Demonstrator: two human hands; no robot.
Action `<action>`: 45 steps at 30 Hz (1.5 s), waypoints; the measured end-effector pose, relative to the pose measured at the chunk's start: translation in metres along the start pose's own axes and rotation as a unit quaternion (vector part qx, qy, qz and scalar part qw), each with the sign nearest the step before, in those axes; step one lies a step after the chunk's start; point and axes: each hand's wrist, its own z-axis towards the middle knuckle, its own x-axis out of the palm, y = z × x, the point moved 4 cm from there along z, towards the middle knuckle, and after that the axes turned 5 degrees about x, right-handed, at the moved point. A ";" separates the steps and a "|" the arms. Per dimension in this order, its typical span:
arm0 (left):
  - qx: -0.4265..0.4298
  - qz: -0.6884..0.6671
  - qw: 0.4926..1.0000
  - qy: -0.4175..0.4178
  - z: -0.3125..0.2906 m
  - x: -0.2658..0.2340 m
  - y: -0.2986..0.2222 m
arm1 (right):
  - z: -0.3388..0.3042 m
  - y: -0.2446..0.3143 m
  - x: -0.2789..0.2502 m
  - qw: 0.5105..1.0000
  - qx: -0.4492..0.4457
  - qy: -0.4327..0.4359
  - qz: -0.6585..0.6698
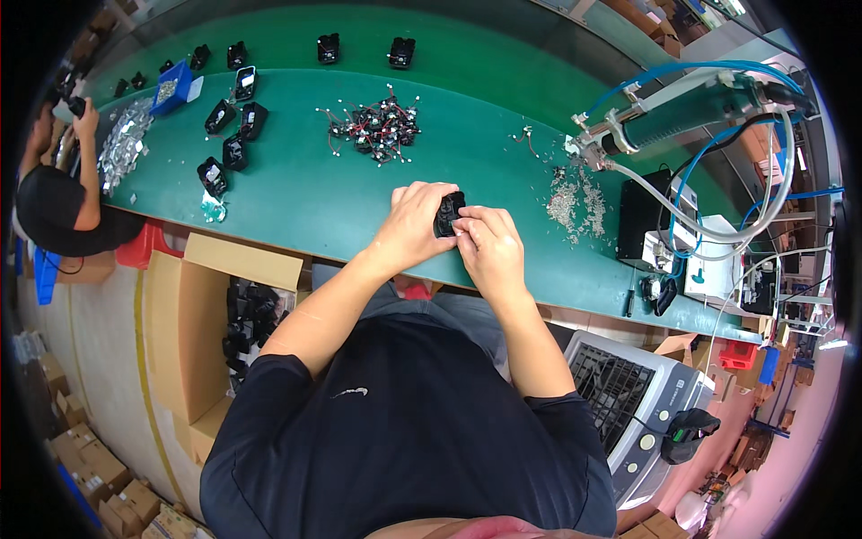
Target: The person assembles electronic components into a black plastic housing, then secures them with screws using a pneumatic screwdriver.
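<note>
My left hand [409, 225] grips a small black plastic housing [447, 214] above the near part of the green workbench [292, 171]. The hollow side of the housing seems to face up. Thumb and fingers of my right hand [494, 244] are pinched together at the housing's right edge. Whatever lies between those fingertips is too small to make out. Beyond my hands sits a tangled pile of small black parts with red and black wires [377, 128]. To the right, many tiny pale pieces [575, 205] are scattered, with one loose wired part [525, 139] behind them.
Several black housings [235, 151] stand at the left, near a blue bin [172, 88] and silvery pieces [126, 139]. A pneumatic tool with hoses [682, 117] hangs at the right over a black box [642, 220]. A co-worker [67, 198] sits far left. An open carton [202, 332] stands below the bench.
</note>
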 end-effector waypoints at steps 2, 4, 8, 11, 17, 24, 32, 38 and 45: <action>0.005 -0.001 1.000 -0.004 0.000 -0.001 -0.002 | 0.001 0.002 -0.002 1.000 0.001 0.011 -0.002; 0.012 0.004 1.000 -0.017 0.001 -0.002 -0.002 | 0.001 0.003 -0.003 1.000 0.002 0.022 -0.003; 0.019 0.009 1.000 -0.009 0.002 -0.001 -0.002 | 0.001 0.001 -0.003 0.998 0.050 0.044 -0.001; 0.022 0.005 1.000 -0.008 0.000 0.000 0.000 | 0.000 0.001 0.000 0.996 0.069 0.047 -0.005; 0.029 -0.001 0.999 0.014 0.002 -0.004 -0.003 | 0.002 -0.001 0.005 0.996 0.081 0.034 -0.006; 0.035 0.020 0.999 -0.004 -0.002 -0.003 -0.006 | 0.008 0.000 0.015 0.992 0.089 0.074 -0.047; 0.032 -0.028 0.999 -0.010 -0.002 0.004 0.000 | 0.011 0.007 -0.024 0.979 0.120 0.160 0.036; 0.037 -0.006 0.999 -0.023 0.000 -0.013 -0.006 | 0.101 0.018 -0.157 0.915 -0.098 -0.390 0.028; 0.042 -0.056 0.997 -0.025 0.005 -0.009 -0.001 | 0.180 -0.036 -0.172 0.894 0.099 -0.320 0.297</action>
